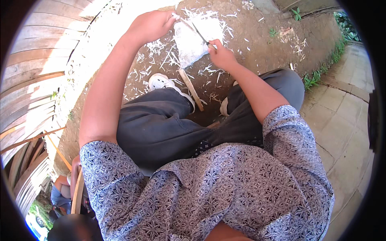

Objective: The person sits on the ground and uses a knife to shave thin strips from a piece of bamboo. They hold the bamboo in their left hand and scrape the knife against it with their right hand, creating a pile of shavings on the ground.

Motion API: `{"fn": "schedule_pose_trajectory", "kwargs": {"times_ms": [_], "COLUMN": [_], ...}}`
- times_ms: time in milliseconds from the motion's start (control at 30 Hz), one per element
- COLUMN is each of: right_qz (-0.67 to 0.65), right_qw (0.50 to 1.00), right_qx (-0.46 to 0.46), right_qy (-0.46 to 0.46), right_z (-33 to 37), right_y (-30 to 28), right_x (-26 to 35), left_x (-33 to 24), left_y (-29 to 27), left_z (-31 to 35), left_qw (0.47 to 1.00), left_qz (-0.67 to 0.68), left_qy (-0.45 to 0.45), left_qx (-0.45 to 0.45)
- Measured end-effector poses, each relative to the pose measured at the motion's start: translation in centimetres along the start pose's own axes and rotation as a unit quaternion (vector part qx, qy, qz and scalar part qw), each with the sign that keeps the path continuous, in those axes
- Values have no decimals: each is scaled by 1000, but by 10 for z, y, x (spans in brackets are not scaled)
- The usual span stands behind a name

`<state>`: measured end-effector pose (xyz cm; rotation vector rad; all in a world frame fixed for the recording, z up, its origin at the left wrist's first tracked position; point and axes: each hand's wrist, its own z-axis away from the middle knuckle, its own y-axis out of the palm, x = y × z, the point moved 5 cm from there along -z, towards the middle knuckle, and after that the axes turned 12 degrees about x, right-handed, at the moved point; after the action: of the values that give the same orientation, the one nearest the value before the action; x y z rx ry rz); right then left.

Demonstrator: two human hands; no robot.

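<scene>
My left hand (155, 26) reaches out to the upper middle, its fingers closed round the end of a thin, pale wood strip (181, 20). The strip slants down to the right, toward the blade. In my right hand (222, 56) is a knife (200, 34) with a narrow dark blade that points up and to the left. Whether the blade touches the strip I cannot tell. Both hands are above a whitish slab (189, 54) on the ground, and glare washes out its far part. Curled pale shavings (161, 48) lie on and around it.
A flat wooden stick (191, 89) leans between my feet, beside a white clog (161, 81). Wooden slats (34, 58) stand along the left. Paving (337, 116) lies to the right, bordered by small plants (311, 80). Another person (62, 188) is at the lower left, near an upright wooden piece (77, 195).
</scene>
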<state>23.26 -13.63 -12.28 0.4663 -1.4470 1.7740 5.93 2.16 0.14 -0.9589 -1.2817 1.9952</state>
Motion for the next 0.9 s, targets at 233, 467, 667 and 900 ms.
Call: {"fn": "schedule_pose_trajectory", "kwargs": {"times_ms": [233, 467, 667, 900], "right_qz": [-160, -139, 2, 15], "right_qw": [985, 990, 999, 999], "right_qx": [-45, 36, 38, 12], "right_qy": [-43, 6, 22, 26], "right_z": [14, 9, -8, 4], "right_y": [-37, -29, 30, 4], "right_x": [66, 67, -65, 13], "left_x": [0, 4, -6, 3], "left_y": [-2, 2, -7, 0], "left_z": [3, 5, -6, -1], "left_qw": [1000, 1000, 1000, 999], "left_qz": [-5, -10, -3, 29], "left_qy": [-1, 18, 4, -21], "left_qx": [31, 1, 7, 13]}}
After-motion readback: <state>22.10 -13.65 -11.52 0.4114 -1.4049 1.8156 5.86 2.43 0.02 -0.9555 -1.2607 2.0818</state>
